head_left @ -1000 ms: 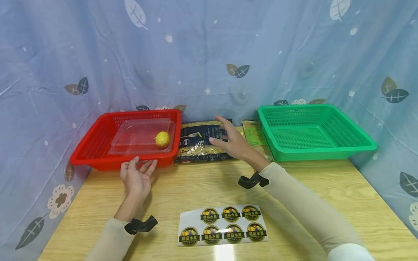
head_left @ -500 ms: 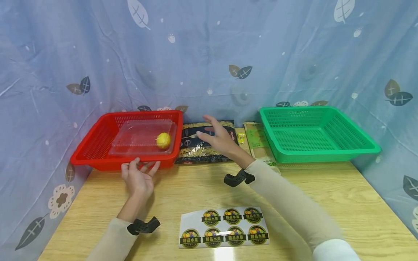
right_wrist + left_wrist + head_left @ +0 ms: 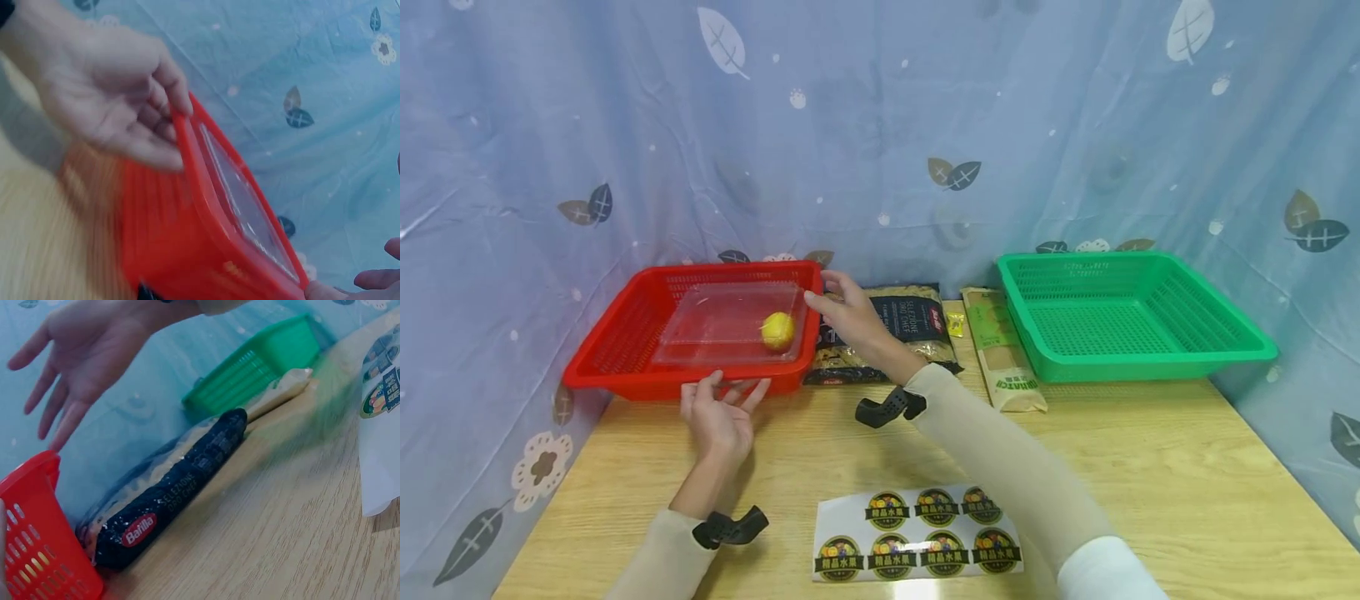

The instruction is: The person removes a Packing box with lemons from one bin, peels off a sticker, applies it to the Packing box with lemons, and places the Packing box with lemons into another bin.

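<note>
In the head view, my left hand (image 3: pixel 721 425) holds the front rim of a red plastic basket (image 3: pixel 625 384), a fingertip on the rim and other fingers below it. The right wrist view shows the same hold from the side (image 3: pixel 106 94). My right hand (image 3: pixel 850 312) is at the basket's right rim, thumb and fingers spread either side of it. In the left wrist view its fingers extend above the basket's corner. A clear plastic box (image 3: pixel 718 312) lies in the basket. A round yellow fruit (image 3: pixel 777 331) overlaps the box's right end.
Right of the basket lies a Barilla pasta bag (image 3: pixel 917 321), then a small yellow packet (image 3: pixel 955 324) and a long paper package (image 3: pixel 1003 354). A green basket (image 3: pixel 1138 367) stands at the right. A sheet of round stickers (image 3: pixel 917 537) lies in front. Behind hangs a blue curtain (image 3: pixel 880 125).
My right hand has moved left across the pasta bag to the red basket's right rim, uncovering the packages behind it. My left hand stays at the front rim.
</note>
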